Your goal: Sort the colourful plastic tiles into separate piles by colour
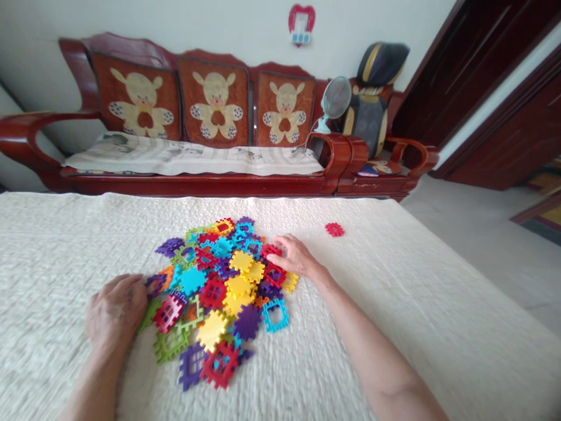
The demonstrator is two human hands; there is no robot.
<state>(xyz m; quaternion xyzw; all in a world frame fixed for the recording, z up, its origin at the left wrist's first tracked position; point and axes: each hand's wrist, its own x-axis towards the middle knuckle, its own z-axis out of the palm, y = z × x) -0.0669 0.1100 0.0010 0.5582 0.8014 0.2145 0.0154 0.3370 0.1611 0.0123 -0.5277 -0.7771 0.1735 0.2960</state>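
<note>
A heap of plastic interlocking building tiles (pixel 193 280) in red, yellow, blue, purple, green and orange lies on the white cloth. At the heap's left edge, my left hand (pixel 116 310) rests with its fingers loosely bent beside a purple tile (pixel 155 285); its fingertips are partly hidden, and nothing shows held in it. On the right side, my right hand (pixel 295 257) reaches over red tiles (pixel 274 275), thumb and fingers apart, touching the pile's edge. Yellow tiles (pixel 240 286) lie in the middle, and a blue square frame tile (pixel 276 316) lies at the lower right.
A single red tile (pixel 334 229) lies apart on the quilted table cover (pixel 394 304). Behind the table stands a wooden sofa (pixel 197 185) with bear cushions (pixel 217 105). A small fan (pixel 336 97) and a chair with a padded back (pixel 370 120) are at the right.
</note>
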